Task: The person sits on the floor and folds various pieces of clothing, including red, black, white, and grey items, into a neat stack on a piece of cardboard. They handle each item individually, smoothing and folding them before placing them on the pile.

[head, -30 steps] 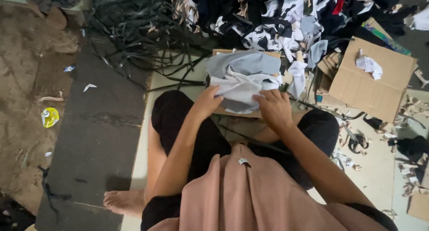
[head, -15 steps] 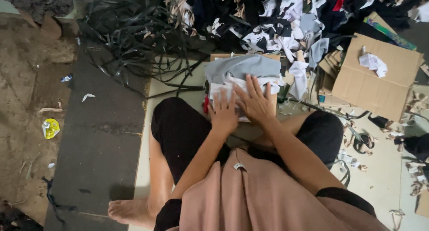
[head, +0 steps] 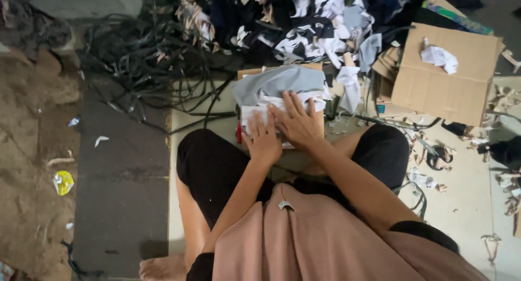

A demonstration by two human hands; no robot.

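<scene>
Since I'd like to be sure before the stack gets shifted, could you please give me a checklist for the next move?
1. Left hand flat on the white folded cloth: ok.
2. Right hand flat on the same cloth: ok.
3. Grey cloth lying on top of the stack, behind both hands: ok.
4. Stack edges squared: not ok, the grey layer bulges unevenly.
5. Cardboard sheet under the stack fully supporting it: cannot tell, mostly hidden.
6. Floor around free of clutter: not ok, black straps and a fabric scrap pile lie close.
</scene>
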